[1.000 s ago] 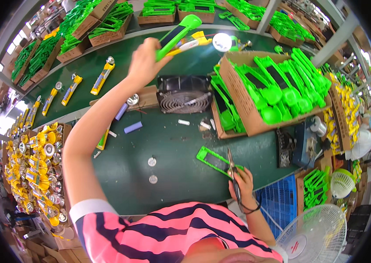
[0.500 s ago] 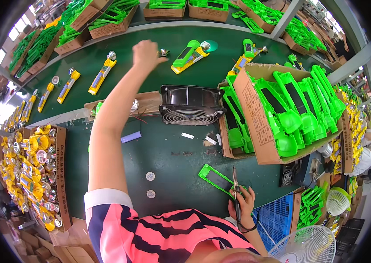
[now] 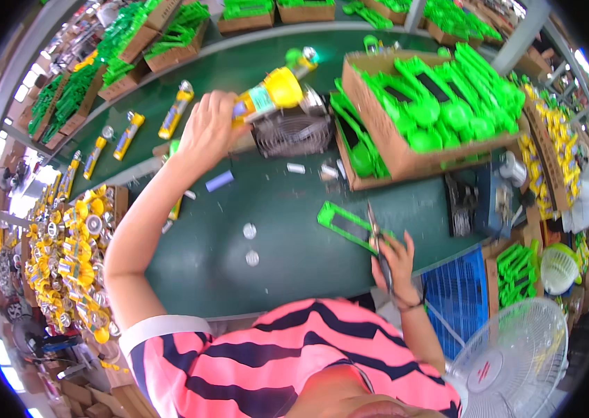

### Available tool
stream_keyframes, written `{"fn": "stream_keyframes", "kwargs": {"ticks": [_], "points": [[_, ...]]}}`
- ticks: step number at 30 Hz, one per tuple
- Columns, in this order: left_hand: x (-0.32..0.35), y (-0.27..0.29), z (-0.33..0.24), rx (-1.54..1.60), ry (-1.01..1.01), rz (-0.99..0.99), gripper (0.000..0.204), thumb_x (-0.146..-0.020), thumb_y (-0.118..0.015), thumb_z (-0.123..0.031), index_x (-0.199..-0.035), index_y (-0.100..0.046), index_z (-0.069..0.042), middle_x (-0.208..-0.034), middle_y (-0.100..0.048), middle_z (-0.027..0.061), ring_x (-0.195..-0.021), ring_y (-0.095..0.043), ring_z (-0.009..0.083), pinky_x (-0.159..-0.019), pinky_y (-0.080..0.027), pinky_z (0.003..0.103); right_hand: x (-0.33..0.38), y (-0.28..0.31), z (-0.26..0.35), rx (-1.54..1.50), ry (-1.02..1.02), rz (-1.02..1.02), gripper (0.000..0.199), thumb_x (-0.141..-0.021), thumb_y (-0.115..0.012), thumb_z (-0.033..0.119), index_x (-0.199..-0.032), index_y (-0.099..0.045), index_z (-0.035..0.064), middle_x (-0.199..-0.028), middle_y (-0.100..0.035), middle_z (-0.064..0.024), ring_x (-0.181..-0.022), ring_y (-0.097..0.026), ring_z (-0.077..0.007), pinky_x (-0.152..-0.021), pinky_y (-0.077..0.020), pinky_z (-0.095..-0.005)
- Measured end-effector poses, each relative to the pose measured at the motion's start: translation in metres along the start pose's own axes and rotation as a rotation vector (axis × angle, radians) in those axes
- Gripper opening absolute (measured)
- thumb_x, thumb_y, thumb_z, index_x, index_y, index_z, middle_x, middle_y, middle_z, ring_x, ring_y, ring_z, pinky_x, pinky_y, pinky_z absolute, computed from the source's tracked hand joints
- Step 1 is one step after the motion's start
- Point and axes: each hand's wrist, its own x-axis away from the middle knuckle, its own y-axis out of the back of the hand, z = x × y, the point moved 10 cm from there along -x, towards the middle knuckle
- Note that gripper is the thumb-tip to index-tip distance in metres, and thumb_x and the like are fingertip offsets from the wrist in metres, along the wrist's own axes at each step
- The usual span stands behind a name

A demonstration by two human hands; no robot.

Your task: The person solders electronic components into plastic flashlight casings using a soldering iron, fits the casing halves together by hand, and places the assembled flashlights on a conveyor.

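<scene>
My left hand [image 3: 207, 131], stretched out over the bench's far side, is closed on a yellow flashlight body [image 3: 263, 97] with a wide yellow head. The flashlight is above a black fan [image 3: 291, 134]. My right hand [image 3: 397, 266], near the bench's front edge, grips a soldering iron [image 3: 383, 270] with its metal tip pointing away from me. Next to those fingers a green casing [image 3: 347, 226] with a dark panel lies slanted on the bench. Its right end is partly hidden by the hand, so whether the fingers also hold it I cannot make out.
A tilted carton [image 3: 392, 150] heaped with green casings stands right of the fan. Yellow flashlight bodies [image 3: 177, 110] line the green belt [image 3: 152, 94]. A box of yellow parts [image 3: 65, 272] is at left. A purple cylinder [image 3: 220, 181] and two round discs [image 3: 249, 230] lie mid-bench.
My left hand has come back from the belt toward me, now with the yellow flashlight body in it. My right hand still holds the soldering iron beside the green casing. The view has shifted.
</scene>
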Motion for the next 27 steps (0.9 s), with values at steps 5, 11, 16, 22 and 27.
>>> {"fn": "stream_keyframes", "kwargs": {"ticks": [5,11,16,22,27], "points": [[0.103,-0.007,-0.142,0.157,-0.263,0.382,0.057,-0.062,-0.071,-0.030,-0.102,-0.047,0.002,-0.096,-0.049,0.0134,-0.086,-0.049,0.0262,-0.073,-0.041,0.034,-0.005,0.004,-0.002,0.000,0.019,-0.078,0.043,-0.068,-0.062,0.004,-0.110,-0.053,0.0055,-0.104,-0.061,-0.0053,-0.096,-0.056,-0.0238,-0.098,-0.0263,-0.0504],[0.153,-0.036,-0.176,0.266,-0.137,0.506,0.052,-0.066,-0.068,-0.030,-0.106,-0.051,-0.001,-0.097,-0.050,0.0105,-0.086,-0.049,0.0234,-0.071,-0.040,0.035,-0.006,0.003,-0.002,-0.140,-0.009,-0.091,0.042,-0.071,-0.058,0.001,-0.112,-0.049,0.0073,-0.099,-0.065,-0.0049,-0.089,-0.061,-0.0213,-0.100,-0.0258,-0.0486],[0.120,-0.022,-0.196,0.713,0.010,0.414,0.026,-0.065,-0.069,-0.016,-0.089,-0.064,-0.011,-0.089,-0.051,0.0061,-0.084,-0.048,0.0253,-0.071,-0.039,0.034,0.006,-0.006,-0.006,-0.179,-0.091,-0.068,0.040,-0.072,-0.058,-0.003,-0.110,-0.049,0.0066,-0.100,-0.065,-0.0059,-0.091,-0.062,-0.0204,-0.102,-0.0251,-0.0465],[0.134,-0.049,-0.225,0.571,-0.068,0.485,0.012,-0.066,-0.064,-0.006,-0.077,-0.059,-0.007,-0.086,-0.051,0.0075,-0.086,-0.048,0.0244,-0.072,-0.039,0.035,0.010,-0.007,-0.009,-0.181,-0.133,-0.118,0.035,-0.076,-0.055,-0.002,-0.110,-0.049,0.0063,-0.098,-0.065,-0.0064,-0.089,-0.062,-0.0221,-0.102,-0.0255,-0.0458],[0.163,-0.045,-0.162,1.276,0.638,0.029,0.006,-0.077,-0.057,0.001,-0.083,-0.056,-0.002,-0.094,-0.055,0.0101,-0.086,-0.054,0.0202,-0.078,-0.043,0.031,0.003,-0.011,-0.005,-0.495,-0.208,-0.159,0.035,-0.077,-0.057,-0.002,-0.111,-0.049,0.0053,-0.097,-0.064,-0.0106,-0.088,-0.063,-0.0260,-0.081,-0.0471,-0.0359]]}}
